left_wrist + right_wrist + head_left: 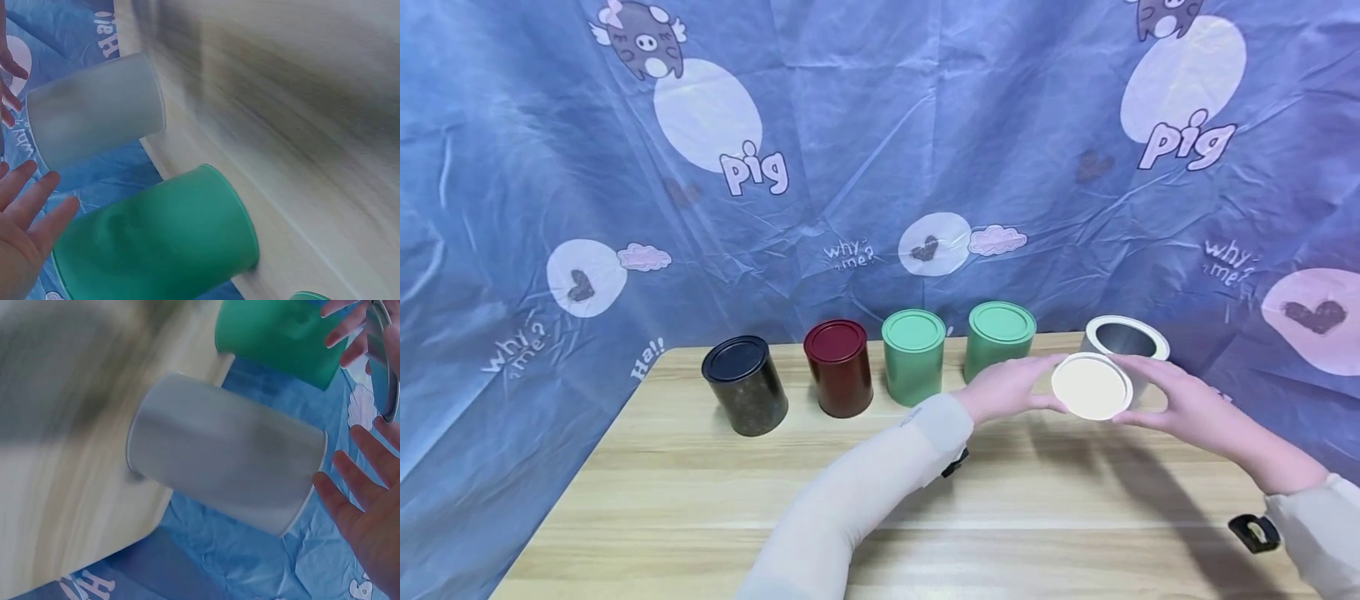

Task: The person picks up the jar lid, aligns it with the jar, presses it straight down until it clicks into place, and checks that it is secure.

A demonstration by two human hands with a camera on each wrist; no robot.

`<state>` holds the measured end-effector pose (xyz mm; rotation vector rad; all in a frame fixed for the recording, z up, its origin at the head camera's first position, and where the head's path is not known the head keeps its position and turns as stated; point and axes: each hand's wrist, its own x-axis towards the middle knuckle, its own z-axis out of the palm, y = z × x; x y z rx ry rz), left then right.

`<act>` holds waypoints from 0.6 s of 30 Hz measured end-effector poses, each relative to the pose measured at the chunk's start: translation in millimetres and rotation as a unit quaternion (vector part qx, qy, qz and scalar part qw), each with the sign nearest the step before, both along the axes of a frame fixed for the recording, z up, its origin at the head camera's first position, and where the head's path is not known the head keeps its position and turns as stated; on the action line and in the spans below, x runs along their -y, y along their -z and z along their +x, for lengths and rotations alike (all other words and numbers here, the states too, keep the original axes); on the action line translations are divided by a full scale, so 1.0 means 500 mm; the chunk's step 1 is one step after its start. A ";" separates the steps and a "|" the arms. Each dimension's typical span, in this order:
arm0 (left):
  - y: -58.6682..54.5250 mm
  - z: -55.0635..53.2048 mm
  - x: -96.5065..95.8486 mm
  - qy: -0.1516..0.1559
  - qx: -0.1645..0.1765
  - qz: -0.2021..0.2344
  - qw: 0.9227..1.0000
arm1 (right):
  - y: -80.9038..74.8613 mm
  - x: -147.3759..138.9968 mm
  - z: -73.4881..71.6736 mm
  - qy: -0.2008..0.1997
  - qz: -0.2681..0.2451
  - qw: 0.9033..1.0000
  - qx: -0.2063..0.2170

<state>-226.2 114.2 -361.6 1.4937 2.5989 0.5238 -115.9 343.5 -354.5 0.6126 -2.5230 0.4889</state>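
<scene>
A round white lid (1092, 386) is up off the table between both hands, its pale face turned to the head camera. My left hand (1011, 387) holds it by the left edge, fingers above and thumb below. On the opposite edge, my right hand (1187, 400) holds it the same way. Just behind the lid stands an open can (225, 450), grey-white with a broad white rim and a dark inside. In the right wrist view, the fingers (347, 509) of the right hand overlap the can's top rim, and the lid is seen edge-on at upper right.
Left of the open can, two lidded green cans (913, 367), a dark red can (841, 375) and a black can (747, 392) stand in a row along the back of the wooden table (700, 517). A blue printed cloth (850, 125) hangs right behind them.
</scene>
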 end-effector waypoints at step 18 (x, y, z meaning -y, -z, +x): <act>-0.059 -0.029 -0.051 -0.021 0.065 0.076 0.995 | -0.070 -0.059 -0.024 0.060 -0.028 0.995 0.069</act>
